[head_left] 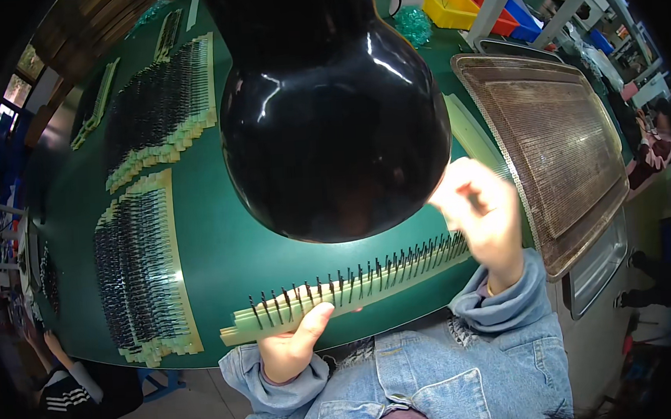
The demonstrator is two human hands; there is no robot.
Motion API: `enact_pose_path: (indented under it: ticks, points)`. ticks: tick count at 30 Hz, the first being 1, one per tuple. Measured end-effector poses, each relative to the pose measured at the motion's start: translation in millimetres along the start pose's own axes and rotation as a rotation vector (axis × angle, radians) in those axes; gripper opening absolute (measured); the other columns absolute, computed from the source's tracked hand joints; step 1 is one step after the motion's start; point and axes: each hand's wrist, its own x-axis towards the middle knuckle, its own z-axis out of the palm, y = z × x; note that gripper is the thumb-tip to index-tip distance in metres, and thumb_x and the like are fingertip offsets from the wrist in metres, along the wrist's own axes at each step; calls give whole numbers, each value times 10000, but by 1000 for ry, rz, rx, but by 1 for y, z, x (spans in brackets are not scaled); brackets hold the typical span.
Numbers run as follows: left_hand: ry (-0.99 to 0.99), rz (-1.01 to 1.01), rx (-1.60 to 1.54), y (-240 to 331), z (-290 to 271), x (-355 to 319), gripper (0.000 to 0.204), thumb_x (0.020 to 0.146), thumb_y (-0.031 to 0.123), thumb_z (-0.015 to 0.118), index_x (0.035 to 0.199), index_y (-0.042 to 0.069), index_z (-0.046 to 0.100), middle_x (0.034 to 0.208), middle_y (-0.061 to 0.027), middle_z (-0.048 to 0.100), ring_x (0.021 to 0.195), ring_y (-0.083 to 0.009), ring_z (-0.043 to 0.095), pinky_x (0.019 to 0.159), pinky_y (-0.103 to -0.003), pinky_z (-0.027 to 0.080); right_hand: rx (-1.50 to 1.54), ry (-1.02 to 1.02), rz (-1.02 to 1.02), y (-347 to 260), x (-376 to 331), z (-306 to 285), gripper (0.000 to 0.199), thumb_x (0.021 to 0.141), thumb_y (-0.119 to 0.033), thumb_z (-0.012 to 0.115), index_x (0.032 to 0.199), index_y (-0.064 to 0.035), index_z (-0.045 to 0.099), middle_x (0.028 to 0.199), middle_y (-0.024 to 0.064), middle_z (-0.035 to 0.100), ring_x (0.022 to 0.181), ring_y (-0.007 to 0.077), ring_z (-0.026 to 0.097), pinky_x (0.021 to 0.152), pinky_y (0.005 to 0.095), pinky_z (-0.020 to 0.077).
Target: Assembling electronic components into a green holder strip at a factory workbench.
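A long pale-green strip [356, 293] carries a row of thin black pin-like parts standing up along it. My left hand [294, 349] grips the strip near its left end, thumb in front and fingers behind. My right hand [482, 212] is raised by the strip's right end, beside the lamp's rim. Its fingers are curled together in a pinch, and bright light washes them out, so anything between them cannot be made out. A large glossy black lamp head [335, 144] hangs over the middle and hides part of the table.
Stacked strips with dark parts [143, 271] lie at left on the green table [205, 217], with another stack [160, 105] behind. A brown mesh tray [554, 142] stands at right. Yellow [446, 4], red and blue bins are at the back. Other people are at both sides.
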Motion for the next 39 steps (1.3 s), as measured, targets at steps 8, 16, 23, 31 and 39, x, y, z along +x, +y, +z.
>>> enact_pose_path:
  ticks: [8, 16, 23, 31, 39]
  points:
    - [133, 35, -38, 4, 4, 0, 166, 762, -59, 517, 924, -90, 537, 843, -146, 613, 769, -212, 601, 726, -299, 476, -595, -177, -534, -7, 5, -8, 292, 639, -75, 664, 920, -39, 592, 1018, 104, 556, 989, 266, 486, 846, 370, 400]
    - [78, 93, 264, 0, 5, -4, 123, 733, -51, 574, 851, -63, 609, 731, -86, 618, 611, -100, 555, 578, -194, 431, -501, -297, -540, 3, 2, 15, 196, 644, -135, 683, 769, -54, 556, 813, 77, 528, 826, 249, 498, 716, 340, 421]
    - [97, 72, 255, 3, 7, -3, 127, 737, -46, 569, 853, -50, 619, 702, -65, 613, 567, -87, 525, 549, -196, 419, -371, -191, -493, 11, 1, 24, 93, 697, -82, 636, 687, -18, 569, 697, 73, 525, 655, 211, 510, 611, 303, 424]
    - [192, 66, 10, -1, 3, -7, 201, 736, -48, 551, 936, -66, 539, 855, -127, 611, 777, -191, 590, 733, -288, 463, -121, 73, -289, 9, 11, -2, 52, 723, -24, 594, 705, 1, 552, 733, 68, 541, 689, 154, 531, 639, 268, 421]
    - [179, -31, -90, -6, -5, -7, 218, 734, -57, 535, 950, -72, 507, 878, -138, 597, 783, -204, 580, 740, -307, 461, -50, -168, -210, 4, 5, 7, 86, 713, -55, 632, 776, 0, 608, 747, 72, 613, 691, 141, 598, 626, 242, 455]
